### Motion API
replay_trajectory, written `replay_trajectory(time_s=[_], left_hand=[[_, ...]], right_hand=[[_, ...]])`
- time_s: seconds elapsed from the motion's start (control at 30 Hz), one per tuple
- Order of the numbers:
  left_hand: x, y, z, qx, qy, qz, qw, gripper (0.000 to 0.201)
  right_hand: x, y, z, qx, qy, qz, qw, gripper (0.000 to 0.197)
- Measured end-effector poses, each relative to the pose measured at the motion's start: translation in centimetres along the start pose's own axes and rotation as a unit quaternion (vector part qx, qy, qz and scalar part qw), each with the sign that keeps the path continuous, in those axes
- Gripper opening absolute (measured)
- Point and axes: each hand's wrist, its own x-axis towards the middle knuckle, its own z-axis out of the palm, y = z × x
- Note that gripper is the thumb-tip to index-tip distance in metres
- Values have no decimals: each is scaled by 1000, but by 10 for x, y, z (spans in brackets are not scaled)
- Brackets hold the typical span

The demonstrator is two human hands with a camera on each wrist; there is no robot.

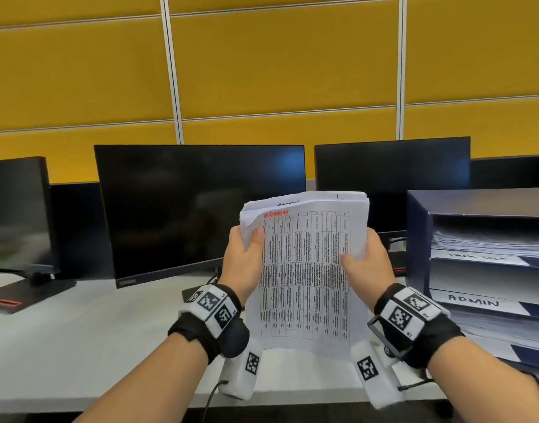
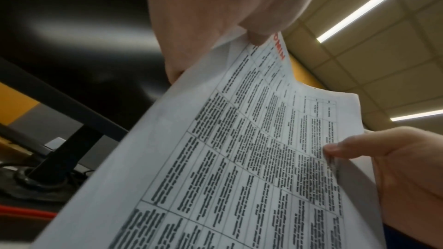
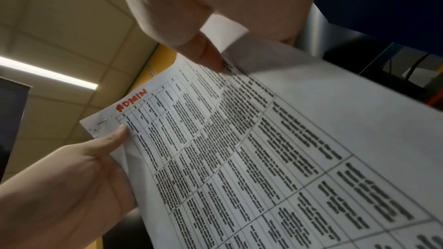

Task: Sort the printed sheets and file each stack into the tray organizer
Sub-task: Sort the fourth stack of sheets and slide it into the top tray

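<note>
I hold a stack of printed sheets point(image 1: 304, 270) upright above the desk, in front of the monitors. The front sheet point(image 2: 239, 158) carries a table of text and the red word ADMIN point(image 3: 130, 101) at its top left. My left hand point(image 1: 245, 257) grips the stack's left edge, thumb on the front. My right hand point(image 1: 364, 259) grips the right edge, its thumb point(image 3: 208, 52) pressed on the front page. The dark blue tray organizer point(image 1: 420, 239) stands at the right, with a shelf labelled ADMIN point(image 1: 472, 300) and paper on its shelves.
Two dark monitors point(image 1: 198, 209) point(image 1: 390, 181) stand behind the stack and a third point(image 1: 16, 212) is at the left. The white desk point(image 1: 94, 346) runs below my arms. A yellow partition wall point(image 1: 262, 71) closes the back.
</note>
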Motion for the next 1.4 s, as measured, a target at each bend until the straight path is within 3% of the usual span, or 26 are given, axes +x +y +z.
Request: replay_trajectory(time_s=[0.13, 0.33, 0.67, 0.97, 1.1, 1.4], left_hand=[[0, 10, 1, -8, 24, 23, 999, 16], [-10, -7, -3, -11, -17, -74, 997, 21], [-20, -23, -8, -7, -57, -116, 992, 18], [-29, -34, -9, 31, -64, -119, 990, 16], [-28, -31, -4, 17, -27, -100, 995, 15], [-34, -40, 0, 82, -37, -142, 986, 23]], right_hand=[[-2, -6, -1, 2, 17, -27, 999, 39], [-13, 7, -1, -23, -38, 27, 999, 49], [-25, 18, 2, 2, -18, 51, 999, 48], [-33, 24, -5, -59, -68, 60, 994, 44], [-33, 23, -1, -72, -26, 37, 996, 43], [-44, 27, -4, -123, -66, 79, 987, 48]])
